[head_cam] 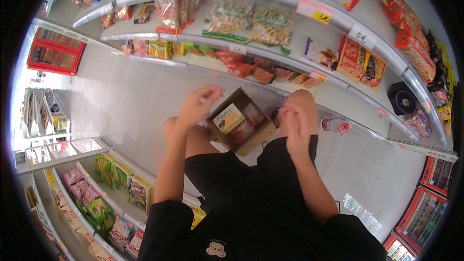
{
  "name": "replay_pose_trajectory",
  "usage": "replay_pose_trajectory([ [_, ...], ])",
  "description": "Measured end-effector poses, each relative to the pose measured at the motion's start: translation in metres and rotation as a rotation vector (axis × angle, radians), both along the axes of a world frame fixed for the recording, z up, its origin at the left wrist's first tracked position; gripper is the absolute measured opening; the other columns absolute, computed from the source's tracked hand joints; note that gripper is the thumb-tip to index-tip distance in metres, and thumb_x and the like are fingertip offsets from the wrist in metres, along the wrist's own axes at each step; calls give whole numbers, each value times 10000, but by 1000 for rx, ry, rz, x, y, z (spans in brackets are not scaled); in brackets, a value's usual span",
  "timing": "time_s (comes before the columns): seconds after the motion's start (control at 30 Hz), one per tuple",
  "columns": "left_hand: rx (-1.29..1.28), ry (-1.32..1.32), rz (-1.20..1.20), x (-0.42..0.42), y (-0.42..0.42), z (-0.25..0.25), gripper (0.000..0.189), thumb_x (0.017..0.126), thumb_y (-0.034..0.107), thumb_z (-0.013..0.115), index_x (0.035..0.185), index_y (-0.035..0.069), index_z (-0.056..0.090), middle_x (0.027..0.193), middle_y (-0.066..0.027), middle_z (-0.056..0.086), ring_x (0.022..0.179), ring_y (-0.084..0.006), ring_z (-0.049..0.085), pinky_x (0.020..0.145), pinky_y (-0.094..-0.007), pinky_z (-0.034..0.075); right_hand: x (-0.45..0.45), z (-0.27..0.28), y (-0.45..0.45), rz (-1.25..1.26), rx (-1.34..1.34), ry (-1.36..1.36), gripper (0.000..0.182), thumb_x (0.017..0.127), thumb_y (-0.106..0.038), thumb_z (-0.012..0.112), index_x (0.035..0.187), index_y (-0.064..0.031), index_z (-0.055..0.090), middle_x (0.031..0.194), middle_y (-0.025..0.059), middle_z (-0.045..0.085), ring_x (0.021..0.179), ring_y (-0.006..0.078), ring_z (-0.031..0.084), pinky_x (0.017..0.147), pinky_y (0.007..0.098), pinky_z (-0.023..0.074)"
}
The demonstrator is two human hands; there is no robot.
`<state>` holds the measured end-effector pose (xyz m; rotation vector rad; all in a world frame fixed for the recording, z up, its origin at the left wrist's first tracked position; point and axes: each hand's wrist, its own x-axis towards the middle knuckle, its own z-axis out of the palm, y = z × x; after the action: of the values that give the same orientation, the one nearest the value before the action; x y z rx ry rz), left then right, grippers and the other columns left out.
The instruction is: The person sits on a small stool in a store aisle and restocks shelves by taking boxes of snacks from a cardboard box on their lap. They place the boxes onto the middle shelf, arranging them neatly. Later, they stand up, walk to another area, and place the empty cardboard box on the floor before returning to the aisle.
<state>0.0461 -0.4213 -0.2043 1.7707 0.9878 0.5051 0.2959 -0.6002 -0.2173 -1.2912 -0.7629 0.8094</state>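
My left hand (pixel 204 100) is raised above the left side of a cardboard carton (pixel 268 133), its fingers bent and blurred, with nothing seen in it. Over my right knee hangs my right hand (pixel 298 128), also blurred and seemingly holding nothing. The carton stands open on the floor between my legs. Inside lie a white and yellow box (pixel 229 117) bearing writing and some clear packs of reddish-brown food (pixel 243 130). Neither hand touches the carton.
Shelves ahead hold bags of pale nuts (pixel 272 25), orange snack packs (pixel 239 69) and a black round-faced device (pixel 403 99). A clear plastic bottle with a red cap (pixel 332 125) lies on the floor at right. Another snack shelf (pixel 119 203) is behind me at left.
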Motion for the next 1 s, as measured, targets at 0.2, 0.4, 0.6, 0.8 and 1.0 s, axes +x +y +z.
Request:
replay_pose_trajectory([
  [0.2, -96, 607, -42, -46, -57, -138, 305, 903, 309, 626, 1128, 118, 703, 1029, -136, 715, 965, -300, 678, 835, -391, 529, -48, -139, -15, 342, -468, 105, 324, 988, -183, 589, 1271, -27, 571, 1143, 100, 650, 1024, 177, 626, 903, 313, 490],
  [0.4, -69, 726, -305, -77, -64, -229, 424, 873, 352, 607, 1223, 115, 639, 1275, -129, 631, 1138, -315, 618, 943, -427, 506, -71, -266, 28, 510, -780, 12, 607, 914, -354, 671, 1385, -12, 499, 1327, 193, 579, 1223, 287, 560, 1019, 373, 435],
  [0.6, 43, 766, -376, -74, -64, -230, 429, 893, 370, 602, 1185, 59, 646, 1210, -151, 659, 1131, -335, 621, 941, -443, 502, -106, -319, 84, 405, -909, -276, 947, 797, -602, 711, 1445, 25, 421, 1447, 246, 472, 1255, 345, 537, 1029, 416, 428],
  [0.8, -228, 865, -449, -64, -53, -217, 358, 907, 375, 589, 998, 51, 711, 1105, -164, 694, 1058, -324, 654, 880, -447, 523, -118, -320, 101, 606, -910, -254, 938, 723, -603, 779, 1353, 35, 503, 1326, 251, 566, 1200, 351, 575, 1020, 410, 446],
  [1.0, -210, 833, -440, -72, -50, -222, 321, 903, 355, 601, 1023, 79, 713, 1063, -131, 712, 1028, -315, 668, 856, -447, 529, -136, -308, 75, 460, -843, -207, 1061, 619, -423, 923, 1422, 37, 404, 1339, 215, 563, 1206, 303, 572, 1024, 372, 451],
])
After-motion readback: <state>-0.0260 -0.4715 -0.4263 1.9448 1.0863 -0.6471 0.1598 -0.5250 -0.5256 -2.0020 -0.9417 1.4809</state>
